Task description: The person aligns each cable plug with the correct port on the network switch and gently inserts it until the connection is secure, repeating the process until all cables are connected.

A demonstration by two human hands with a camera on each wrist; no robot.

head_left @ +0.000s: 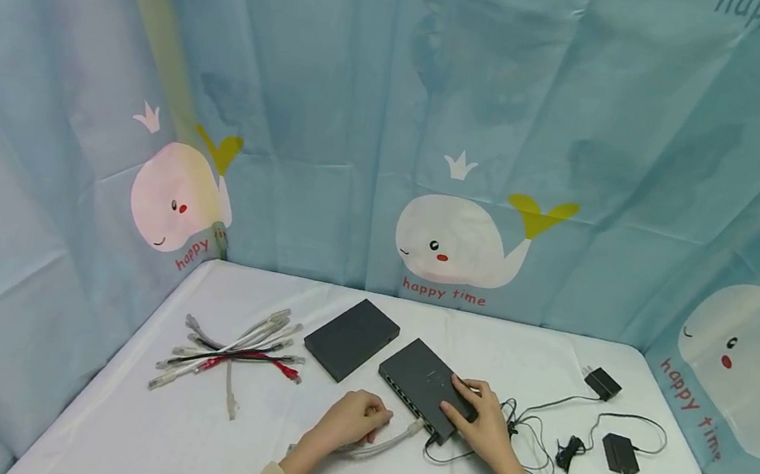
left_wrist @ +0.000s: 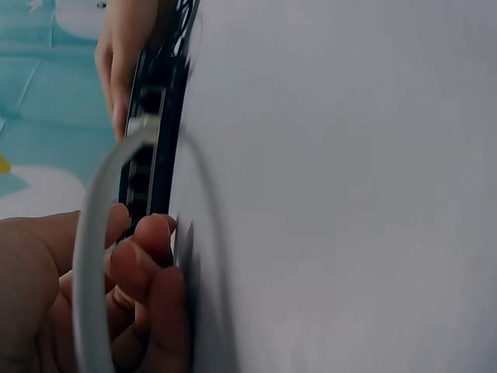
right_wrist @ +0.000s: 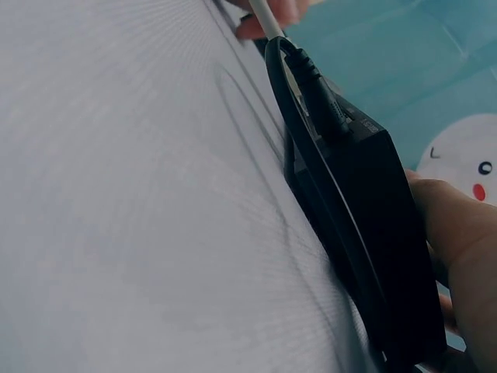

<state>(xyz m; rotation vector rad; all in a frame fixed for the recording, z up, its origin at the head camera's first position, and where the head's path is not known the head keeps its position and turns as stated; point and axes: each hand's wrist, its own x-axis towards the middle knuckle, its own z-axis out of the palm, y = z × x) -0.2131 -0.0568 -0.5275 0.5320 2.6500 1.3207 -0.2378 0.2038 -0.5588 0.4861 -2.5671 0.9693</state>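
Note:
A black network switch [head_left: 422,378] with a row of ports along its near left side sits at the table's middle. My right hand [head_left: 480,423] grips its right end, thumb and fingers spread over the top edge. A grey network cable [head_left: 391,443] is plugged into one port and bends back past my left hand [head_left: 353,419]. The left fingers are loosely curled beside the ports; in the left wrist view the cable [left_wrist: 92,256] passes in front of them, apparently not pinched. A black power plug [right_wrist: 322,101] sits in the switch's near corner.
A second flat black box [head_left: 351,339] lies behind to the left. Several white, black and red network cables [head_left: 240,354] are piled at the left. Two black power adapters [head_left: 602,383] with thin cords [head_left: 535,439] lie at the right. A printed curtain [head_left: 322,219] hangs behind the table.

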